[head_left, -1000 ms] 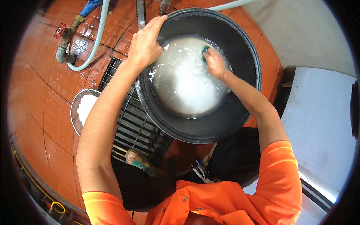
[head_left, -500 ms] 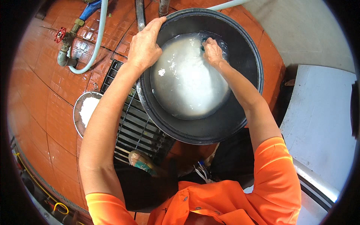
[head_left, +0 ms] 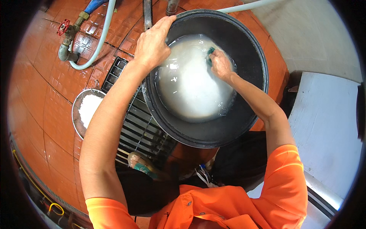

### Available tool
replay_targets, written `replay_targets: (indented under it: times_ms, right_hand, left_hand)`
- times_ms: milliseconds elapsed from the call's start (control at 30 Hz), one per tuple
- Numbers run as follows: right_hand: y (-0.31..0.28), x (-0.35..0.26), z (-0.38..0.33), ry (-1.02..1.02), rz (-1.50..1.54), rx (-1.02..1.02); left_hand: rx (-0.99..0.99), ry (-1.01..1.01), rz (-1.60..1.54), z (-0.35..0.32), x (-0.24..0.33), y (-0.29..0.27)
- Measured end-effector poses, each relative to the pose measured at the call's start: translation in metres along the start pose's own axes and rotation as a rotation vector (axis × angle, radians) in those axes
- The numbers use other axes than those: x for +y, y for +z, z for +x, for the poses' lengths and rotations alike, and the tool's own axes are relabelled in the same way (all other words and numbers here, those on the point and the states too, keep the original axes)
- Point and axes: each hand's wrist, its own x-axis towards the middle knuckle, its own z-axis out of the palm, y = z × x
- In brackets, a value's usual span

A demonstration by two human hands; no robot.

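A large round black pot (head_left: 249,110) leans toward me, with cloudy whitish water (head_left: 192,91) pooled in it. My left hand (head_left: 153,45) grips the pot's far left rim, its fingers closed over the edge. Inside, at the water's far right edge, my right hand (head_left: 222,65) presses a dark green scouring pad (head_left: 211,53) against the pot. The pad is mostly covered by the fingers.
To the left, a round mesh strainer (head_left: 75,120) holds white grains that look like cooked rice. A metal drain grate (head_left: 139,129) runs beside the pot. Farther off are a red-handled valve (head_left: 63,28) and a pale hose (head_left: 102,38). A metal panel (head_left: 324,114) stands at right.
My right hand has slid toward me and slightly right with the pad, along the pot's inside. My left hand stays on the rim. The water has shifted a little.
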Motion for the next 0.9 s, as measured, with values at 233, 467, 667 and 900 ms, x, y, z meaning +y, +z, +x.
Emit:
replay_targets:
  times_ms: [233,467,667,900]
  right_hand:
    - [0.003,0.011,0.031,0.128,-0.030,0.088]
    - [0.004,-0.009,0.004,-0.064,0.092,0.061]
    - [0.004,-0.009,0.032,0.133,-0.041,0.065]
    - [0.003,0.002,0.027,0.151,-0.026,0.078]
  left_hand:
    - [-0.021,-0.034,0.007,0.003,0.005,-0.002]
    - [-0.031,-0.042,0.025,0.000,0.002,-0.004]
    - [-0.016,-0.021,0.014,0.000,0.002,-0.003]
    - [-0.005,-0.020,-0.016,0.002,0.004,-0.003]
